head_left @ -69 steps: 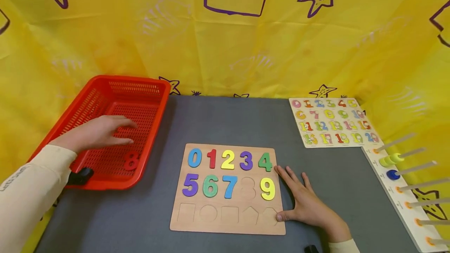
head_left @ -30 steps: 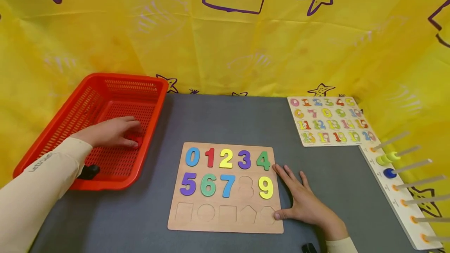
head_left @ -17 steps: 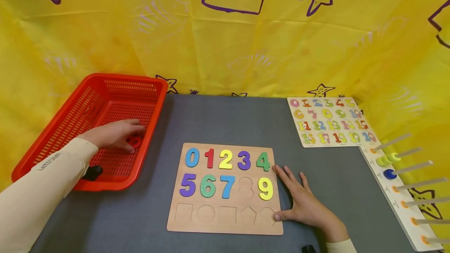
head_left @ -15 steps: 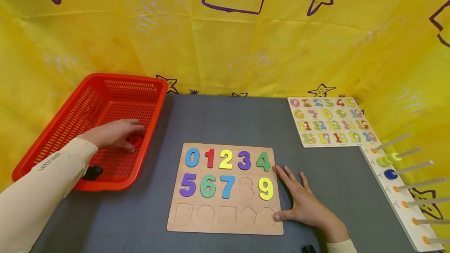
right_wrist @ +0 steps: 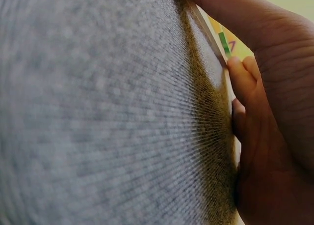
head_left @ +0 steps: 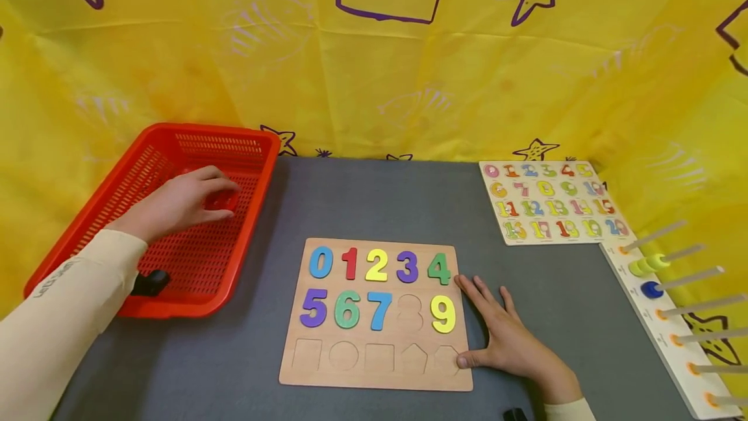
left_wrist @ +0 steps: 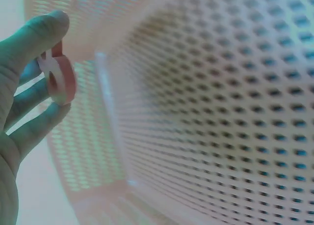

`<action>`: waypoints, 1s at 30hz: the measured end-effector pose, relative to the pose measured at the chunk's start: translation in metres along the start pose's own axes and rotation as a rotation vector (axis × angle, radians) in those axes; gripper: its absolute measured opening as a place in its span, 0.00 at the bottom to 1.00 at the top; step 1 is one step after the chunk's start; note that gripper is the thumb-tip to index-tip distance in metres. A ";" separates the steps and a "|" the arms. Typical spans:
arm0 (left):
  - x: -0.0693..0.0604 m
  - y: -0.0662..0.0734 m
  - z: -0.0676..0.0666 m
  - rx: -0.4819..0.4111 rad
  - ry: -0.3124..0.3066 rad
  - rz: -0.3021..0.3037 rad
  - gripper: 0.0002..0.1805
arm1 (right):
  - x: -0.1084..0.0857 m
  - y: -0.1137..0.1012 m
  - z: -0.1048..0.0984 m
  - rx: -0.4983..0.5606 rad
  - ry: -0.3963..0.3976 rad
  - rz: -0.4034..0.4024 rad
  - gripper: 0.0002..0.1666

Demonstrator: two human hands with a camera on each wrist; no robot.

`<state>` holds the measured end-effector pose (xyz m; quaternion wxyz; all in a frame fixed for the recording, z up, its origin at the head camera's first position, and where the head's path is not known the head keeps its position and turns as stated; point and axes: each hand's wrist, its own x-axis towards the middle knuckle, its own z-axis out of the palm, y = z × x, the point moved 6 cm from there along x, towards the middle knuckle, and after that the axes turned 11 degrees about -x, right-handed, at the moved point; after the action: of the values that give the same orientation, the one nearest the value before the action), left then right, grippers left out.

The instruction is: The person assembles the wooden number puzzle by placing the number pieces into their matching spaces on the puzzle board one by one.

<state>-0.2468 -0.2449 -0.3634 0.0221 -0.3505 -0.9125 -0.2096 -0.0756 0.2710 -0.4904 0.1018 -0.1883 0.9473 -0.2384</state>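
Above the floor of the red plastic basket (head_left: 201, 307), my left hand (head_left: 169, 206) pinches a red wooden number 8 (left_wrist: 64, 80) between thumb and fingertips. In the head view the 8 is partly hidden by the fingers. My right hand (head_left: 514, 343) lies with spread, straight fingers at the right edge of the wooden number board (head_left: 374, 379), its thumb on the lower right corner area. Numerals 0 to 7 and the yellow 9 (head_left: 443, 314) sit in the board. A bare 8-shaped recess (head_left: 410, 312) shows between the 7 (head_left: 380, 310) and the 9.
A second number board (head_left: 555, 203) with numerals up to 20 lies at the back right. Beside it runs a white peg stand (head_left: 660, 336) with several rods and a few rings. A yellow patterned cloth (head_left: 374, 83) hangs behind the grey table (head_left: 374, 197).
My left hand has gone down into the basket, taken hold of the red 8 and lifted it off the basket floor. The right hand has stayed at the board's edge.
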 end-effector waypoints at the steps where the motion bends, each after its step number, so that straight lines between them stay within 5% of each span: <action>1: 0.002 0.005 -0.004 -0.001 0.008 -0.002 0.28 | 0.000 0.000 0.000 -0.001 0.000 -0.001 0.82; 7: 0.013 0.050 -0.016 0.002 0.054 0.062 0.31 | 0.000 0.000 -0.001 0.005 0.004 -0.005 0.81; 15: 0.025 0.125 -0.011 -0.044 0.096 0.303 0.32 | 0.001 0.000 -0.001 0.003 0.002 -0.004 0.81; 23: 0.036 0.183 0.028 -0.107 -0.030 0.394 0.30 | 0.001 0.001 0.001 -0.007 -0.001 -0.001 0.82; 30: 0.047 0.220 0.084 -0.154 -0.178 0.479 0.25 | 0.000 0.002 0.001 -0.002 -0.002 -0.006 0.82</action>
<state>-0.1309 -0.0352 -0.3500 -0.0363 -0.5741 -0.7833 -0.2356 -0.0762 0.2716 -0.4923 0.1019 -0.1913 0.9469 -0.2375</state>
